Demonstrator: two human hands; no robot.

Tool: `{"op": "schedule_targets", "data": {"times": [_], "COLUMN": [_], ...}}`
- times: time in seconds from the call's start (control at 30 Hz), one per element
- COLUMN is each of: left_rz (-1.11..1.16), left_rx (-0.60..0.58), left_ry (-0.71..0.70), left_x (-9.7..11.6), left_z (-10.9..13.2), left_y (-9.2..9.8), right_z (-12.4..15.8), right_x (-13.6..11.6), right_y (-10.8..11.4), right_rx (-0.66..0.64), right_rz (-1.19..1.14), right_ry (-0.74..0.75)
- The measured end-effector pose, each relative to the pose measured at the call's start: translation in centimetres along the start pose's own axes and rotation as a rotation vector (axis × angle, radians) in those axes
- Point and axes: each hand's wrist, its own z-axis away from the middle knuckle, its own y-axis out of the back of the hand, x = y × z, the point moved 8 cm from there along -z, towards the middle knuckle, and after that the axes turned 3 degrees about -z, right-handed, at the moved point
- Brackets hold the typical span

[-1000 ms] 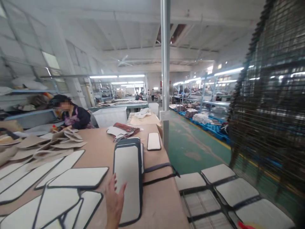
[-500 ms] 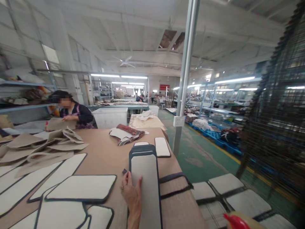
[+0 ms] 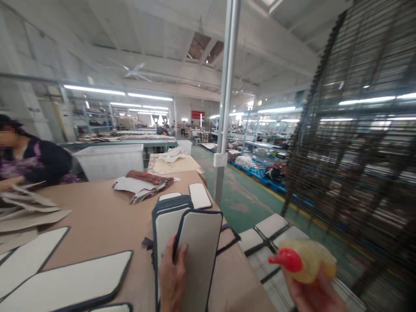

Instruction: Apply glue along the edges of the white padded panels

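Note:
My left hand [image 3: 172, 279] grips the top white panel with dark edging [image 3: 199, 251] and tilts it up off a stack of like panels [image 3: 165, 219] on the brown table [image 3: 107, 221]. Fingers and thumb are closed on the panel's left edge. At the lower right, my right hand [image 3: 312, 292] holds a yellowish squeeze bottle with a red nozzle [image 3: 303, 258], the nozzle pointing left toward the lifted panel but apart from it.
More edged panels [image 3: 74, 279] lie on the table's left. A small panel [image 3: 199, 196] and a pile of fabric pieces [image 3: 143, 184] lie farther back. A seated person [image 3: 29, 160] works at the far left. A metal post [image 3: 225, 104], a dark wire rack [image 3: 360, 143] and panels on the floor [image 3: 271, 225] stand right.
My left hand has taken hold of the top panel and lifted its edge off the stack. My right hand with the bottle has risen into view. The view has swung right.

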Motion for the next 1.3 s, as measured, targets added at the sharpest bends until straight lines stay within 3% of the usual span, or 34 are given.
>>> {"op": "schedule_targets", "data": {"times": [0.07,0.13,0.27,0.4,0.6,0.8,0.97,1.3], "left_rz": [-0.006,-0.033,-0.191,-0.230,-0.136,-0.066,-0.098,-0.111], "left_rx": [-0.335,-0.635,-1.080,-1.343,-1.719,-1.860,-1.877,-1.825], "left_ry": [-0.225,-0.417,-0.602,-0.626,-0.558,-0.574,-0.602,-0.483], "left_x": [4.0,7.5,12.4,16.0,19.7,22.0,22.9,22.5], "left_z": [0.5,1.5,3.3,4.8,8.2,9.9,10.6,10.2], "left_y": [-0.9,-1.4,-1.6,-1.1,-0.9,-0.8,-0.3,0.3], "right_z": [0.6,1.2,1.9,2.8,3.4,3.9,4.2,4.3], "right_x": [-3.1,-5.7,-8.6,-10.3,-9.8,-8.7,-8.5,-8.9], "right_y": [-3.1,-6.7,-12.3,-14.5,-15.2,-15.7,-16.0,-15.0], "right_rx": [0.039,-0.015,-0.266,-0.452,-0.627,-0.739,-0.750,-0.696], "right_rz": [0.000,0.046,0.183,0.324,0.421,0.451,0.466,0.421], "right_ry": [0.185,0.294,0.263,0.223,0.099,0.009,-0.017,-0.023]}}
